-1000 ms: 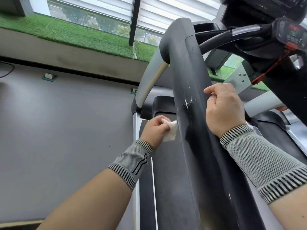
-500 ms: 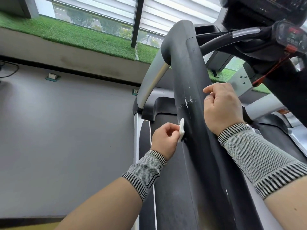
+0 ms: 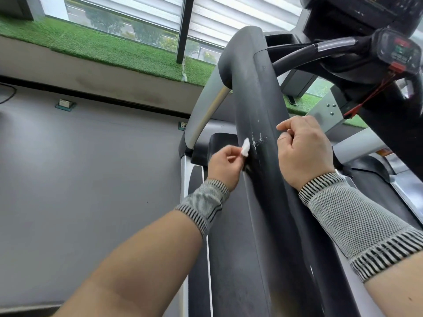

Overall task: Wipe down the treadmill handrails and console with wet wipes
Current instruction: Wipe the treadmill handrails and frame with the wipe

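A thick black treadmill handrail [image 3: 256, 106] runs from the bottom centre up to the top middle, with white scuff marks halfway along. My left hand [image 3: 225, 164] pinches a small folded white wet wipe [image 3: 314, 146] against the rail's left side, just beside the scuffs. My right hand [image 3: 302, 149] is on the rail's right side with fingers curled; nothing shows in it. The black console [image 3: 398, 49] with a small display and a red safety cord sits at the upper right.
The treadmill belt [image 3: 229, 248] lies below the rail, with a silver upright [image 3: 206, 120] to the left. Grey floor [image 3: 91, 179] spreads left. A ledge of green artificial turf [image 3: 103, 46] and a window with blinds run along the back.
My left hand has carried the wipe from beside the rail up against its left side and slid it up towards the white scuffs. My right hand has barely moved.
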### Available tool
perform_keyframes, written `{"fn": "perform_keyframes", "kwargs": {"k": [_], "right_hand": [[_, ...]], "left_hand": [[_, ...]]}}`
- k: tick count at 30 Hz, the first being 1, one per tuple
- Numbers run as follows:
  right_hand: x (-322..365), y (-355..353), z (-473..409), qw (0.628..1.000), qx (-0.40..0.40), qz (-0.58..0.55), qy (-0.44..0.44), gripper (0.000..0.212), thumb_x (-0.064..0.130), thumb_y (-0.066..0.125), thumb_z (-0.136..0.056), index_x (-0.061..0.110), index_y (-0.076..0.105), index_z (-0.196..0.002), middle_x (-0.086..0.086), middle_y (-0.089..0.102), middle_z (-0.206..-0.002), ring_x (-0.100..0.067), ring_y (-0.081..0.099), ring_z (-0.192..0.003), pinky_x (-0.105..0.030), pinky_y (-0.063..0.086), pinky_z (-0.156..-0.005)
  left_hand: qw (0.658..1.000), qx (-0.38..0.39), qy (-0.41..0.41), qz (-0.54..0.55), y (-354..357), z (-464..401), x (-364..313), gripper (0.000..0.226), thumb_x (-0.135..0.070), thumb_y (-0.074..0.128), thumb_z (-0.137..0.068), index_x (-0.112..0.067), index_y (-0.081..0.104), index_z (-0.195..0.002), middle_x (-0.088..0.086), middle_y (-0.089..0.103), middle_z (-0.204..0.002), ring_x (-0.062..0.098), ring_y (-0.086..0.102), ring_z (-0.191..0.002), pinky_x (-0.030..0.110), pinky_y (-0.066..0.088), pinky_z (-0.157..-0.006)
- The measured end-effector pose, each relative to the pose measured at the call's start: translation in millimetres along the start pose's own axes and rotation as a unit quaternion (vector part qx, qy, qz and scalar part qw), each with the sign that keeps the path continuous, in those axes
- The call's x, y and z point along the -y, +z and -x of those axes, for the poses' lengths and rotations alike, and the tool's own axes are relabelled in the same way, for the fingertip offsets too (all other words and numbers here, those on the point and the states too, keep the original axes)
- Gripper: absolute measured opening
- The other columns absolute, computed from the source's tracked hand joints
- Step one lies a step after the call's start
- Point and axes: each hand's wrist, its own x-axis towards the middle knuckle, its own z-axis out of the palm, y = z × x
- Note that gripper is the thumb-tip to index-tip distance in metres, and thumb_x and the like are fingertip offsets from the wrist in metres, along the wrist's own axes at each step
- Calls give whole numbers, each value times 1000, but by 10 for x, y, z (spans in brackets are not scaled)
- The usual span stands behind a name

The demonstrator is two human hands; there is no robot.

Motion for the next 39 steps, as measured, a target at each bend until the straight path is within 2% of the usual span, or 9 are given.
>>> {"fn": "perform_keyframes", "kwargs": {"k": [3, 8, 11, 15, 22, 26, 32, 37, 39], "right_hand": [[-6, 3, -5, 1000, 1, 5, -2, 19, 10, 46, -91, 11, 62, -101, 6, 46, -101, -9, 42, -87, -13, 25, -73], [-6, -8, -13, 1000, 1, -1, 0, 19, 10, 46, -91, 12, 62, -100, 7, 44, -99, -9, 43, -86, -13, 26, -72], [9, -11, -1, 1000, 3, 2, 1, 19, 11, 46, -91, 12, 63, -100, 6, 45, -100, -11, 44, -88, -15, 28, -75], [26, -11, 12, 1000, 3, 6, 0, 19, 11, 46, -92, 11, 63, -100, 6, 46, -100, -13, 47, -90, -16, 28, -76], [5, 6, -6, 1000, 0, 17, 6, 19, 12, 45, -92, 12, 63, -100, 7, 45, -99, -10, 43, -89, -16, 27, -75], [-11, 1, 1, 1000, -4, 3, 3, 18, 11, 46, -91, 12, 64, -97, 6, 47, -97, -10, 43, -86, -15, 26, -72], [-19, 2, -4, 1000, 0, 7, -8, 19, 10, 46, -92, 11, 64, -98, 4, 49, -98, -9, 42, -87, -13, 24, -71], [-22, 3, -10, 1000, -1, 7, -8, 19, 10, 47, -91, 10, 64, -97, -4, 56, -104, -15, 49, -90, -13, 24, -71], [-26, 5, -12, 1000, -2, 7, -7, 19, 10, 46, -91, 10, 64, -97, -4, 56, -104, -13, 46, -88, -12, 24, -71]], "left_hand": [[1000, -8, -18, 2, -13, -178, -95, 19, -13, 67, -87, -22, 62, -71, 0, 63, -67, 16, 61, -68, 45, 57, -76], [998, 12, 52, -33, -266, 374, -45, 26, -1, 68, -83, -23, 60, -72, -7, 61, -66, 0, 57, -58, 17, 48, -61], [994, 73, 72, -34, -237, 719, 101, 29, -1, 67, -82, -28, 61, -75, -9, 63, -75, 4, 61, -74, 23, 52, -66], [996, 42, 77, -14, -100, 565, 110, 21, -9, 65, -79, -29, 61, -74, -9, 64, -75, 11, 61, -75, 32, 53, -78], [1000, 8, 15, 14, 17, -176, -214, 24, -2, 66, -86, -20, 62, -71, 3, 61, -69, 15, 54, -63, 31, 51, -69], [1000, 1, 29, 10, -210, 84, -155, 25, 0, 69, -82, -21, 63, -70, -4, 61, -65, 9, 55, -60, 22, 48, -64], [994, 90, 53, 13, -187, 597, -58, 10, -18, 69, -72, -25, 63, -70, -7, 64, -74, 3, 61, -70, 16, 49, -66], [997, 27, 71, -15, -3, 12, -180, 14, -8, 66, -79, -21, 62, -74, -6, 62, -70, 4, 58, -65, 24, 50, -71], [998, 16, 49, -31, 25, -198, -262, 17, -4, 66, -84, -18, 63, -75, -5, 62, -70, -4, 56, -59, 19, 50, -70]]}}
